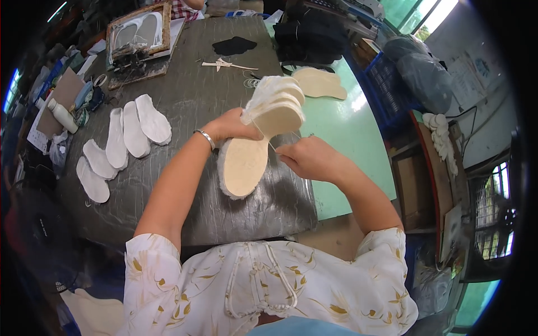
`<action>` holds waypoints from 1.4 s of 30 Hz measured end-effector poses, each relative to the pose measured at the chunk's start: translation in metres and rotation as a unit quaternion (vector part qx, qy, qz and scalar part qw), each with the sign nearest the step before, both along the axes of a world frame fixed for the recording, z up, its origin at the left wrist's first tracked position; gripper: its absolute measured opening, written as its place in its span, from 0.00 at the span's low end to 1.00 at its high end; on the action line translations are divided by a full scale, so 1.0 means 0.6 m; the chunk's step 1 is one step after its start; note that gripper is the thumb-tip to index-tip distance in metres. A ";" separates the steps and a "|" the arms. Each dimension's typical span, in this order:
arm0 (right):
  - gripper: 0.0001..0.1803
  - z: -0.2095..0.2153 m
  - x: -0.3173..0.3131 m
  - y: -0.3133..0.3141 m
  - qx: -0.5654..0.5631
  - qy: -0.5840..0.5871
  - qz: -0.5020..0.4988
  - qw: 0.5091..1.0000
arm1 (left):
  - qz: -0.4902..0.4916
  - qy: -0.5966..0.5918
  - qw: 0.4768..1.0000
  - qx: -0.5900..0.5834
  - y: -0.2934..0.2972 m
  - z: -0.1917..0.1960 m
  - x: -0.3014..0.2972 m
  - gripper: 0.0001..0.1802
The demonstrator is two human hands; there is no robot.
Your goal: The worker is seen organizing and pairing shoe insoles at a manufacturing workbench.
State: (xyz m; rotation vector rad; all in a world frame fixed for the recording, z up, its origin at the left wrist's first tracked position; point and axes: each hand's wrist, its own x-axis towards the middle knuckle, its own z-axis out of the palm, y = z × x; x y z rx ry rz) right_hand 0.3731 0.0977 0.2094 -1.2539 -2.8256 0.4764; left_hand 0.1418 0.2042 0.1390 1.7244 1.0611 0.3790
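Note:
My left hand (pixel 234 124) grips a stack of cream insoles (pixel 245 168) with white fluffy edges at their narrow waist, above the dark table. The heel end of the stack points toward me, while the far ends fan out into several layers. A thin white string (pixel 271 147) runs from the waist of the stack to my right hand (pixel 307 157), whose fingers are closed on it. To the left, several white fleecy insoles (pixel 136 129) lie in a slanted row on the table.
The dark sheet-covered table (pixel 190 106) adjoins a pale green tabletop (pixel 353 140) on the right, where flat cream insole shapes (pixel 318 83) lie. Farther back are a black cloth piece (pixel 234 45), a cream strip (pixel 227 65), a framed panel (pixel 137 33) and a black pile (pixel 309 36).

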 end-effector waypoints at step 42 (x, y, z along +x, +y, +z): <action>0.74 -0.249 0.136 -0.155 -0.137 0.923 -0.168 0.317 | -0.112 -0.069 0.990 -0.047 -0.095 0.014 0.327 0.30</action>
